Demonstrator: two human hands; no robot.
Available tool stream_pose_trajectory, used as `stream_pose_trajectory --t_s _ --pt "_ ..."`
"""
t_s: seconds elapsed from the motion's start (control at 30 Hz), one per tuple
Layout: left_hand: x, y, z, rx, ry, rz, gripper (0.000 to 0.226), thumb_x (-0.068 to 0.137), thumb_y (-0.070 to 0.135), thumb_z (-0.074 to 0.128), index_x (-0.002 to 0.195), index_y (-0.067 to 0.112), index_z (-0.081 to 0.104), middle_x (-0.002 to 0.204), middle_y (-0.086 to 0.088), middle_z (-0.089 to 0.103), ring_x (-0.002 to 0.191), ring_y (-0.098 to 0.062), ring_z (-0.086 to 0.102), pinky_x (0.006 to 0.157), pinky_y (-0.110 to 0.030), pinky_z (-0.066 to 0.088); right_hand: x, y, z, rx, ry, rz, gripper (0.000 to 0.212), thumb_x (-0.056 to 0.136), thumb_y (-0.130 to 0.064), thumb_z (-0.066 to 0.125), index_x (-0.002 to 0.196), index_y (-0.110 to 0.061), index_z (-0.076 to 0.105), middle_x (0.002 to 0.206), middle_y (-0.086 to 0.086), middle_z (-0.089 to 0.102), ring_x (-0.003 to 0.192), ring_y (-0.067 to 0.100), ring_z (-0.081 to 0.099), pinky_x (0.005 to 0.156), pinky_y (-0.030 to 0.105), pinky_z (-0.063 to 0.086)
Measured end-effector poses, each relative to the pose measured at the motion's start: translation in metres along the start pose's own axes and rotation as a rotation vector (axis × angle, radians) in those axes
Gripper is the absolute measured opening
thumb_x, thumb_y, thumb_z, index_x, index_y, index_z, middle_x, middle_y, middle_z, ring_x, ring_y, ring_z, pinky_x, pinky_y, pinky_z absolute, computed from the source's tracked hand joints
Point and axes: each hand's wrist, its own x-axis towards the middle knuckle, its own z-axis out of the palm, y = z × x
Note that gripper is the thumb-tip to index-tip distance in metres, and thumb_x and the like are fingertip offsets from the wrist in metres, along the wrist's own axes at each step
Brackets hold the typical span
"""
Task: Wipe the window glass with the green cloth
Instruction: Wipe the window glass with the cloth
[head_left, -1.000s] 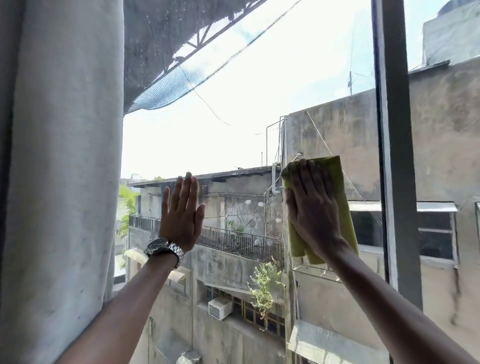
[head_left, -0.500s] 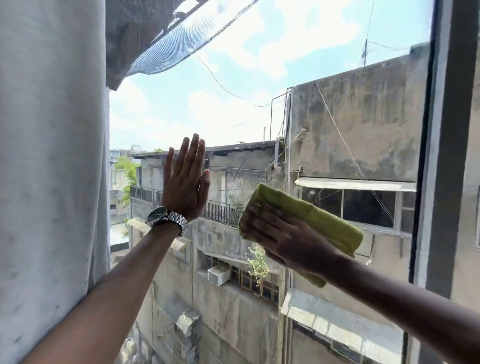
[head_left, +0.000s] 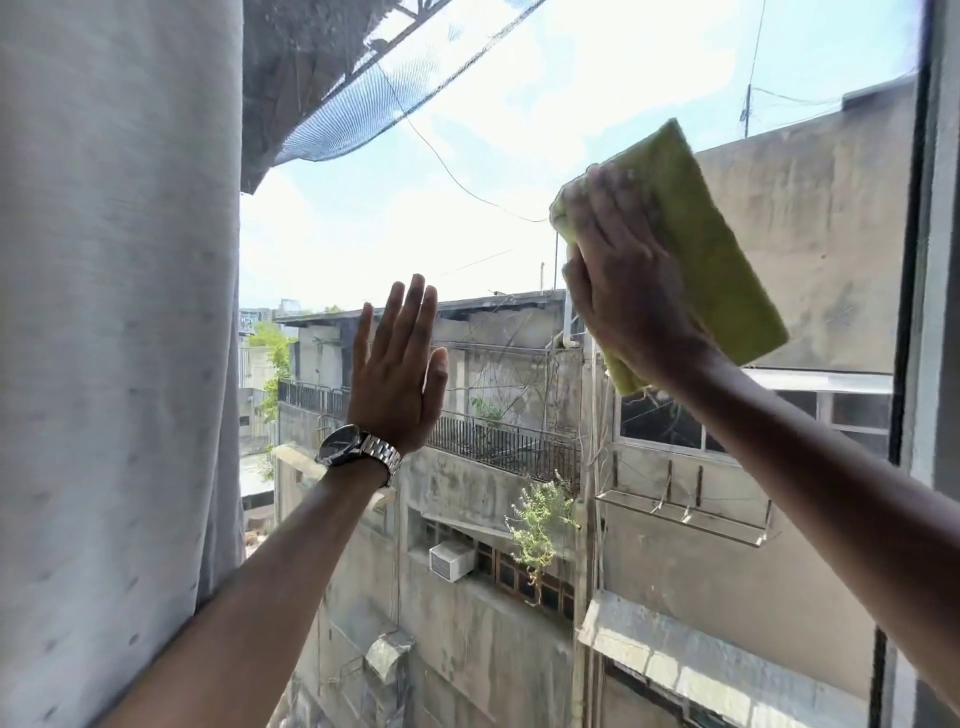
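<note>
The window glass fills the view, with sky and grey buildings behind it. My right hand presses the folded green cloth flat against the upper right part of the pane, fingers spread over the cloth's left side. The cloth is tilted, its top edge leaning right. My left hand, with a metal watch on the wrist, lies flat and open on the glass lower down and to the left, holding nothing.
A pale grey curtain hangs along the left side and covers that edge of the pane. The dark window frame runs vertically at the far right, close to the cloth.
My right hand has swept the cloth up and to the right across the glass, and the cloth has turned more upright. The left hand has stayed flat on the pane.
</note>
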Motion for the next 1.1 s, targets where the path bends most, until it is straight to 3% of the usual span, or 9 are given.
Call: stream_pose_trajectory --t_s 0.17,0.33,0.4,0.63,0.7,0.8,0.9,0.97,1.1 --pt "-0.002 0.002 -0.004 -0.003 -0.008 0.013 0.061 0.103 0.033 0.019 0.16 0.011 0.018 0.17 -0.007 0.017 0.16 -0.02 0.01 0.13 -0.054 0.013 -0.087 -0.041 0.016 -0.046 -0.27 -0.516 0.055 0.104 -0.026 0.044 0.156 -0.01 0.034 0.163 0.016 0.033 0.153 0.032 0.027 0.126 0.052 0.027" --pt "-0.001 0.007 -0.008 -0.009 -0.013 -0.011 0.061 0.101 0.031 0.021 0.159 0.009 0.021 0.169 -0.009 0.02 0.159 -0.021 0.012 0.13 -0.053 0.011 -0.104 -0.021 0.007 -0.31 -0.338 -0.949 0.058 0.105 -0.031 0.042 0.157 -0.008 0.029 0.163 0.014 0.034 0.152 0.029 0.031 0.125 0.043 0.033" --pt "-0.001 0.007 -0.008 -0.018 -0.01 -0.005 0.061 0.101 0.031 0.021 0.159 0.009 0.022 0.169 -0.01 0.02 0.159 -0.021 0.012 0.13 -0.053 0.011 -0.07 -0.004 0.003 -0.3 -0.319 -0.856 0.056 0.105 -0.029 0.041 0.157 -0.01 0.031 0.162 0.014 0.036 0.152 0.029 0.032 0.125 0.045 0.032" --pt "0.0 0.008 -0.006 -0.033 0.003 -0.002 0.061 0.101 0.029 0.023 0.158 0.008 0.023 0.169 -0.01 0.021 0.159 -0.022 0.013 0.129 -0.056 0.014 0.016 -0.002 -0.003 -0.093 -0.067 -0.169 0.05 0.106 -0.023 0.036 0.154 -0.012 0.038 0.162 0.013 0.038 0.154 0.027 0.028 0.129 0.048 0.02" --pt "0.001 0.008 -0.008 -0.033 -0.006 -0.006 0.061 0.101 0.03 0.023 0.158 0.008 0.023 0.169 -0.01 0.021 0.159 -0.022 0.014 0.129 -0.056 0.015 -0.01 -0.021 0.006 -0.084 -0.107 -0.241 0.05 0.106 -0.023 0.038 0.155 -0.012 0.036 0.163 0.015 0.035 0.154 0.029 0.026 0.129 0.049 0.02" --pt "0.001 0.01 -0.011 -0.024 -0.015 -0.006 0.061 0.101 0.029 0.023 0.158 0.007 0.024 0.169 -0.011 0.022 0.159 -0.024 0.015 0.128 -0.057 0.016 -0.068 -0.034 0.009 -0.144 -0.303 -0.653 0.055 0.104 -0.023 0.044 0.157 -0.013 0.031 0.164 0.014 0.031 0.154 0.03 0.026 0.127 0.05 0.025" --pt "0.002 0.011 -0.012 -0.02 -0.018 -0.011 0.061 0.1 0.027 0.025 0.157 0.006 0.025 0.169 -0.012 0.021 0.159 -0.024 0.014 0.128 -0.057 0.015 -0.071 -0.015 0.006 -0.292 -0.322 -0.933 0.057 0.102 -0.025 0.043 0.157 -0.011 0.032 0.163 0.012 0.035 0.152 0.027 0.032 0.124 0.045 0.035" --pt "0.0 0.012 -0.011 -0.027 -0.008 -0.009 0.061 0.101 0.029 0.023 0.158 0.007 0.024 0.169 -0.011 0.021 0.159 -0.023 0.014 0.128 -0.057 0.015 -0.043 0.004 0.004 -0.295 -0.365 -0.848 0.055 0.107 -0.028 0.037 0.159 -0.015 0.027 0.166 0.011 0.028 0.155 0.027 0.024 0.126 0.046 0.03" --pt "0.002 0.008 -0.006 -0.029 0.012 -0.003 0.061 0.102 0.032 0.021 0.158 0.009 0.023 0.169 -0.01 0.021 0.159 -0.021 0.013 0.129 -0.056 0.015 0.012 0.026 -0.002 -0.132 -0.189 -0.445 0.046 0.108 -0.029 0.039 0.153 -0.02 0.039 0.161 0.009 0.04 0.152 0.026 0.031 0.125 0.05 0.029"
